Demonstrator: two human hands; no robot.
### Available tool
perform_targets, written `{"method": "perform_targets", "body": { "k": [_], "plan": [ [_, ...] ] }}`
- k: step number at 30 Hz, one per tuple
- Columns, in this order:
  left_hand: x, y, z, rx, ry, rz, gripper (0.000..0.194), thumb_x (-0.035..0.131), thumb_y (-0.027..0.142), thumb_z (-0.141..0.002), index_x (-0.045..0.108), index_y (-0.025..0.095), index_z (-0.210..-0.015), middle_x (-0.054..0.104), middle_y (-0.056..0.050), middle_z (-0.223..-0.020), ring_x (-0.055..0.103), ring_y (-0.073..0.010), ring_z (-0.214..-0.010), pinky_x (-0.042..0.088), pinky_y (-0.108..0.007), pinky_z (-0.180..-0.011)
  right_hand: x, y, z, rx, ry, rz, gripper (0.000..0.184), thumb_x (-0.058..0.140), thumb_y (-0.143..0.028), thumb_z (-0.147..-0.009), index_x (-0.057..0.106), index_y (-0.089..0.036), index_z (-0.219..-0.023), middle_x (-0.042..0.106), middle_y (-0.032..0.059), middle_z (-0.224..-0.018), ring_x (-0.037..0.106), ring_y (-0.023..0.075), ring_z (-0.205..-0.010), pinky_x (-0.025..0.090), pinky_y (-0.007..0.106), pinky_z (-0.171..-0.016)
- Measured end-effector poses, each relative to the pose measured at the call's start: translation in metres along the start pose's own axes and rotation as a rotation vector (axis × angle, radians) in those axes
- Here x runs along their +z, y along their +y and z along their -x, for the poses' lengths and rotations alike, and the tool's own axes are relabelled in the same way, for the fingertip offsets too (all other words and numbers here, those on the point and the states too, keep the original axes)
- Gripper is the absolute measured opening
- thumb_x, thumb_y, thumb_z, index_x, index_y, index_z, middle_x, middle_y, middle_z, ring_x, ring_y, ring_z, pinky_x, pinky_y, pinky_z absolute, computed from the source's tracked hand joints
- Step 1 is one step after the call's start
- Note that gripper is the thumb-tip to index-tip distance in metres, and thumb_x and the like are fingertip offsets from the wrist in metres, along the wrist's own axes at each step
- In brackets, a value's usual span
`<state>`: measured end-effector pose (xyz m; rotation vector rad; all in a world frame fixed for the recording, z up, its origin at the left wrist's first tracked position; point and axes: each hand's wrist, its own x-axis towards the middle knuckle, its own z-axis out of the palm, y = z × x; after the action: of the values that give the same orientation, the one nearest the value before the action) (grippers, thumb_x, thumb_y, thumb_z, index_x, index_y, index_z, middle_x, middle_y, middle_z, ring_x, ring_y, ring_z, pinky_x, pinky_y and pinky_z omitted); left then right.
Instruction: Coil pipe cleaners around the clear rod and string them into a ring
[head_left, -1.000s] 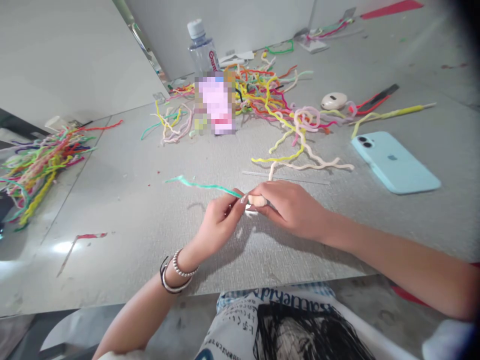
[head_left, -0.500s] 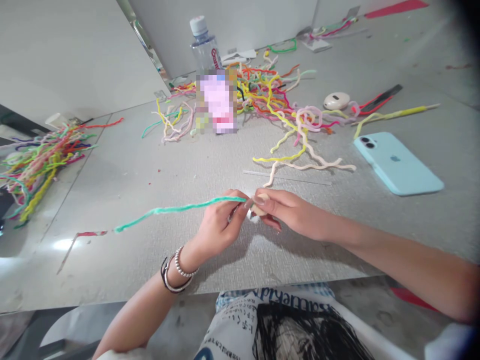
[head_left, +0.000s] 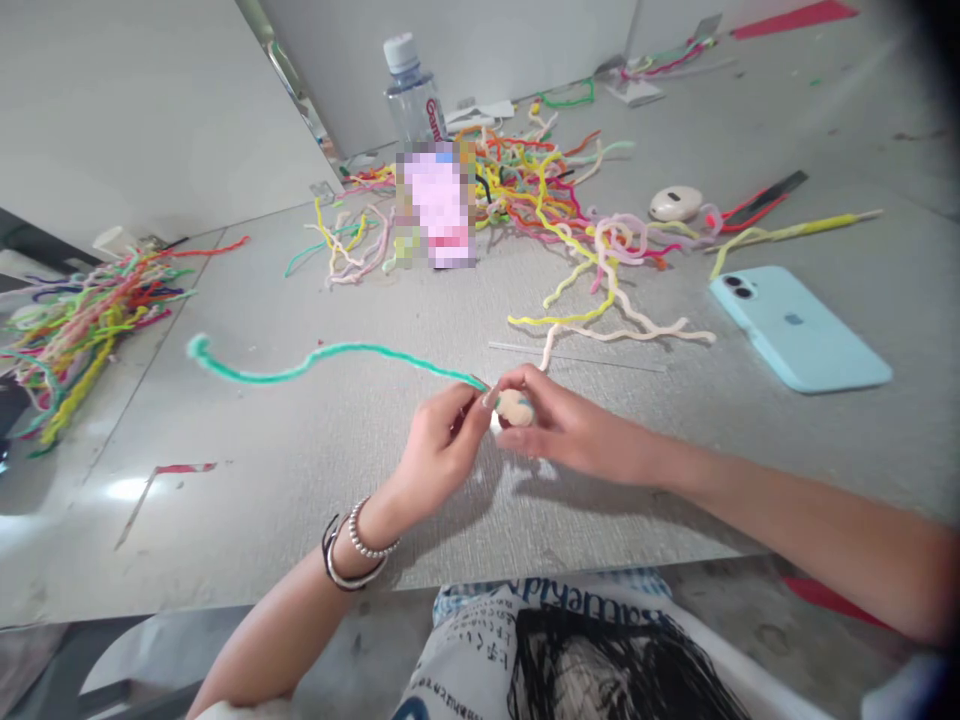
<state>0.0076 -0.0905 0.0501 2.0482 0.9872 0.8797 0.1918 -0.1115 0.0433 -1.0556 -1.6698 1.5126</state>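
My left hand [head_left: 442,445] is closed, its thumb and fingertips pinching one end of a teal pipe cleaner [head_left: 352,348]. The rest of that pipe cleaner curves out to the left above the table. Close against the left fingertips, my right hand [head_left: 581,435] has its fingers and thumb wrapped round a small cream fuzzy piece [head_left: 514,407]. A bit of teal or blue shows on this piece. The fingers partly hide where the pipe cleaner meets the cream piece, so I cannot tell whether they are joined.
Beyond my hands lie loose pipe cleaners [head_left: 525,185], a thin clear stick [head_left: 577,356] and a bottle [head_left: 412,100] behind a blurred pink-screened item [head_left: 442,205]. A light blue phone [head_left: 802,330] and white case [head_left: 676,203] lie right. More pipe cleaners [head_left: 105,325] sit left.
The teal pipe cleaner's free end has swung up and to the left. My right fingers have shifted round the cream piece, and more of it shows.
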Motion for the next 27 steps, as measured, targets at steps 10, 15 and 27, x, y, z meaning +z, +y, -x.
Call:
{"method": "perform_targets", "body": {
  "k": [10, 15, 27],
  "plan": [
    [-0.002, 0.002, 0.0, 0.051, -0.065, 0.008, 0.029, 0.043, 0.027, -0.099, 0.046, 0.018, -0.072, 0.045, 0.004, -0.062, 0.042, -0.0088, -0.056, 0.034, -0.022, -0.056, 0.001, -0.005, 0.007, -0.092, 0.062, 0.169, 0.043, 0.036, -0.051, -0.1, 0.051, -0.019, -0.074, 0.053, -0.0011, -0.063, 0.051, 0.0133, -0.059, 0.037, 0.027, -0.06],
    [-0.006, -0.003, -0.001, 0.158, -0.14, 0.036, 0.027, 0.04, 0.03, -0.101, 0.047, 0.019, -0.077, 0.05, 0.002, -0.068, 0.045, -0.0099, -0.06, 0.037, -0.023, -0.059, 0.002, -0.005, 0.005, 0.034, -0.142, -0.294, 0.049, 0.034, -0.055, -0.099, 0.057, -0.017, -0.08, 0.052, -0.0027, -0.053, 0.047, 0.0116, -0.048, 0.036, 0.026, -0.053],
    [0.011, -0.028, 0.0, 0.503, -0.008, 0.141, 0.032, 0.041, 0.047, -0.1, 0.05, 0.02, -0.084, 0.051, 0.001, -0.073, 0.045, -0.0103, -0.062, 0.038, -0.024, -0.058, -0.002, 0.001, 0.006, 0.298, -0.61, -0.985, 0.045, 0.029, -0.035, -0.103, 0.059, -0.013, -0.077, 0.048, -0.0025, -0.045, 0.041, 0.0085, -0.041, 0.038, 0.02, -0.049]
  ]
}}
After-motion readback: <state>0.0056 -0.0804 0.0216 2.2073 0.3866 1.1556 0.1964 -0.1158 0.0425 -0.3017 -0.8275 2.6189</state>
